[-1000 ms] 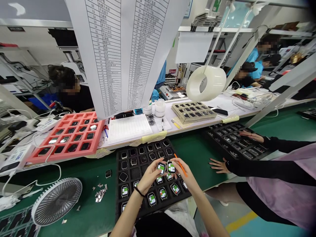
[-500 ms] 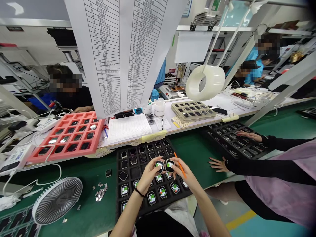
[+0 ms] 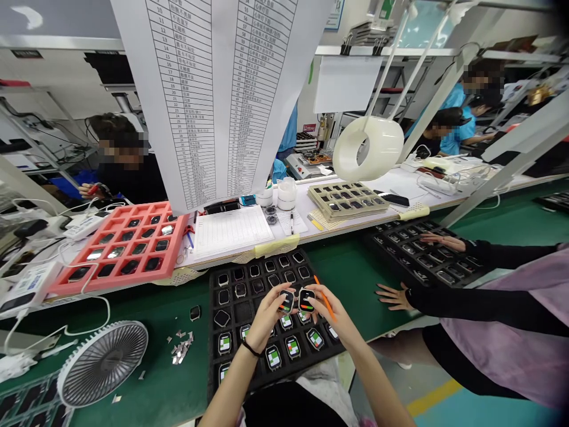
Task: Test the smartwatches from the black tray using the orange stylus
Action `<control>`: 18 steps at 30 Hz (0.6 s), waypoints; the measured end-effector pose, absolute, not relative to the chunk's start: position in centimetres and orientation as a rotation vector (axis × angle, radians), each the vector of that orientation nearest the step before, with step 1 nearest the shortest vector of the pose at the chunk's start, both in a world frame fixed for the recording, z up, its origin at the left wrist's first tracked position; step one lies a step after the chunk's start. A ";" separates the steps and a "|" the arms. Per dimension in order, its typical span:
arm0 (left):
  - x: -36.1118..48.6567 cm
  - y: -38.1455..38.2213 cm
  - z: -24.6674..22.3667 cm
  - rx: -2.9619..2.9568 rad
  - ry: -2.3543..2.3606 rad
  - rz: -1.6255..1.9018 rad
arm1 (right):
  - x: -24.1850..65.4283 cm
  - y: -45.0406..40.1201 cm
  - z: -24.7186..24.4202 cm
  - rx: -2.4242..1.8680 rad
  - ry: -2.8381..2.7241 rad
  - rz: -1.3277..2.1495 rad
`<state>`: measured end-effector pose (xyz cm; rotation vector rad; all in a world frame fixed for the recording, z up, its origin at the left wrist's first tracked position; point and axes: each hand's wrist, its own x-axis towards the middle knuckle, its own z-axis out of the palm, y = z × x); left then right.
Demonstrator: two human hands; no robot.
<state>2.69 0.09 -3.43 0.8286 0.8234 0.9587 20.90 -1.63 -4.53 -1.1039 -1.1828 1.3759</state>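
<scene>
From my remote seat I see the left hand (image 3: pixel 265 317) clamped on one watch (image 3: pixel 290 302), its thumb across the face. The right hand (image 3: pixel 340 314) grips a second watch (image 3: pixel 303 304) and also holds an orange stick (image 3: pixel 329 307). The two held watches are side by side over the middle of the black tray (image 3: pixel 212 338), both screens mostly dark with small coloured patches.

I judge the handling of this pair to be partway through: both are switched on and out of their pockets. In the tray I count nine lit watches, in the parts nearer the wearer, and at least thirteen dark ones, mostly in the far rows (my count is low, since the hands and forearms cover some pockets). Whether lit means finished, I cannot tell.

Left of the black tray I make out one loose watch (image 3: pixel 195 312), a pile of small scraps (image 3: pixel 181 350) and one fan (image 3: pixel 111 363). Beyond its far left corner is one red tray (image 3: pixel 178 243) with roughly fourteen watches; beyond its far right corner, one beige tray (image 3: pixel 315 196). To its right, a co-worker's two hands (image 3: pixel 395 296) are at another black tray.
</scene>
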 end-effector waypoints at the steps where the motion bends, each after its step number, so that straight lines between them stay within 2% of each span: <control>1: 2.7 0.1 -3.4 0.819 0.820 0.961 | 20.9 -1.6 -4.6 -1.110 -1.182 1.373; 9: 2.2 0.0 -2.9 0.797 0.786 0.949 | 20.7 -1.6 -4.0 -1.110 -1.100 1.399; 18: 0.2 -0.1 -1.8 0.569 0.537 0.881 | 21.2 -1.9 -3.7 -0.903 -0.911 1.634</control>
